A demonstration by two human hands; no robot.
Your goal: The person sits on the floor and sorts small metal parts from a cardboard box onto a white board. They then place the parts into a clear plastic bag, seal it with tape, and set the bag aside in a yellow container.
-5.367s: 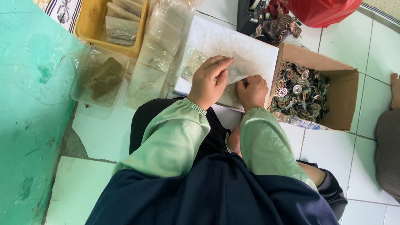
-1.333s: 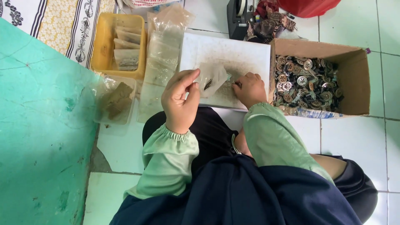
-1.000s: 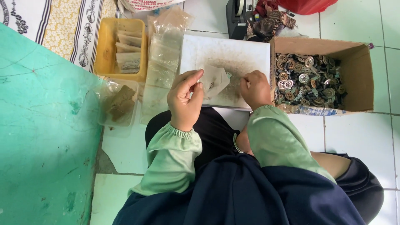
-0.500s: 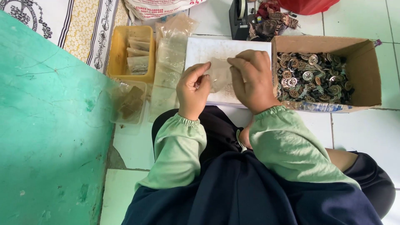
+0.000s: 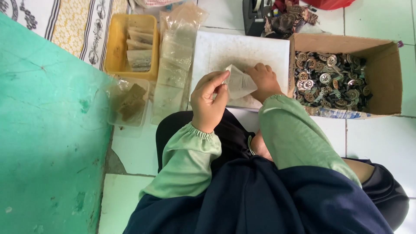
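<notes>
Far to the left of the hands, a green surface (image 5: 47, 143) fills that side of the view, its slanted edge running close past a clear plastic tub (image 5: 128, 103) of brownish material. Above the tub sits a yellow tray (image 5: 113, 47) of filled packets, and just left of the left hand lies a column of clear plastic bags (image 5: 175, 60) on the white tiled floor (image 5: 377, 138).

The left hand (image 5: 209, 103) is raised with its wrist bent upward, green cuff gathered at the forearm, thumb and forefinger pinching the top corner of a small clear bag (image 5: 238, 83). The right hand (image 5: 263, 80) meets it from the other side, fingers curled over and gripping the bag's right edge, knuckles toward the camera. Between them the bag is held just above the near part of a white board (image 5: 242, 47), which lies flat on the floor beyond the hands; most of the board's far half is bare.

Just right of the right hand, touching the board's right edge, stands an open cardboard box (image 5: 388, 73) of metal buttons (image 5: 329, 84), its near wall low beside the right sleeve. Beyond the board, a dark tape dispenser (image 5: 255, 15) and a bundle of patterned cloth (image 5: 290, 19) crowd the far edge. Open tile stretches to the right of the box and below it.
</notes>
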